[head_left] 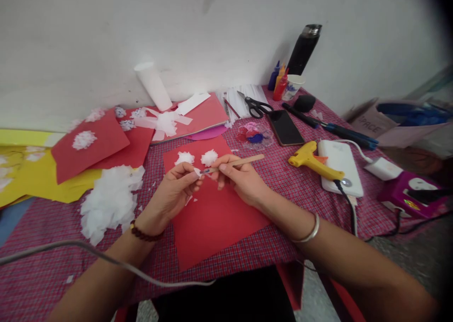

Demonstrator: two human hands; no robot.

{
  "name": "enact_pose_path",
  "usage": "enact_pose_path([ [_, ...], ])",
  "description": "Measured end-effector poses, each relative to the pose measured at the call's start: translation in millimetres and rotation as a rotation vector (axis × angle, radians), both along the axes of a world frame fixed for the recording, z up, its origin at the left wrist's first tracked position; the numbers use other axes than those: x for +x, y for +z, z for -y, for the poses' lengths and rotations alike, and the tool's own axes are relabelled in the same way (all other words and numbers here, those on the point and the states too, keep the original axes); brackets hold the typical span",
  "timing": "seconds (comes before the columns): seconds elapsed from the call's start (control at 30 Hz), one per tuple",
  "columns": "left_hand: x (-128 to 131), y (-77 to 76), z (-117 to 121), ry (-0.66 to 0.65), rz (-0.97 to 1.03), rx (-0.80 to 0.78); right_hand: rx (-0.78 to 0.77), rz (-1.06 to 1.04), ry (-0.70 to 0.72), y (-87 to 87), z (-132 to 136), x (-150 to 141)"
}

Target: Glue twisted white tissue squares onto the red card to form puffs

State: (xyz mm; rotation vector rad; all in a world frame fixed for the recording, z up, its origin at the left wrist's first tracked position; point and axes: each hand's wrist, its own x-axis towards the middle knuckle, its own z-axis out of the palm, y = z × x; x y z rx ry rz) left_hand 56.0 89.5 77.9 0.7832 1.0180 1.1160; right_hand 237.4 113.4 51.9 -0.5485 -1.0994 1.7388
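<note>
Held in front of me over a red sheet of paper (215,218), both my hands meet near its upper part. My left hand (177,187) pinches a small white piece of tissue paper (197,172) between thumb and fingertips. My right hand (240,178) grips a slim wooden stick (249,160), perhaps a brush, whose dark bluish tip touches or nearly touches the white piece. Just beyond my fingers, a white tissue pompom (184,158) and another pompom (209,157) rest on the red sheet. Small white scraps lie under my left hand.
Left is a heap of white tissue pieces (109,201). Behind lie scissors (255,105), a paint palette (255,137) and a phone (286,127). To the right are a yellow glue gun (314,161), a white power bank (341,166) and cables. A grey cable (106,257) crosses the foreground.
</note>
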Motion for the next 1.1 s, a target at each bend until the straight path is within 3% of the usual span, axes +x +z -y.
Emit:
enact_pose_path([
  [0.17,3.5,-1.4,4.7,0.107,-0.223,0.293,-0.052,-0.008,0.006,0.9,1.5,-3.5],
  [0.3,2.7,1.1,11.5,0.083,-0.558,0.508,-0.095,0.058,-0.047,0.7,4.7,-6.0],
  [0.4,0.9,1.9,15.1,0.061,-0.712,0.556,-0.146,0.055,-0.043,1.3,5.6,-6.3],
  [0.47,0.4,2.2,14.8,0.070,-0.713,0.498,-0.181,0.004,-0.031,2.1,4.1,-5.5],
  [0.6,6.2,9.8,3.4,0.060,-0.526,0.383,-0.222,-0.108,-0.003,4.6,-3.9,-0.1],
  [0.73,14.9,25.9,-22.6,-0.098,-0.434,0.437,-0.399,-0.226,-0.011,8.9,-17.0,13.3],
  [0.8,14.2,27.7,-37.3,-0.182,-0.513,0.483,-0.440,-0.258,-0.057,9.9,-25.0,21.9],
  [0.97,1.8,0.7,-61.2,-0.346,-1.130,0.738,-0.342,-0.072,-0.165,1.0,-45.3,35.3],
  [1.1,-0.9,-22.3,-70.4,-0.449,-1.307,0.871,-0.263,0.103,-0.192,-10.4,-53.2,34.5],
])
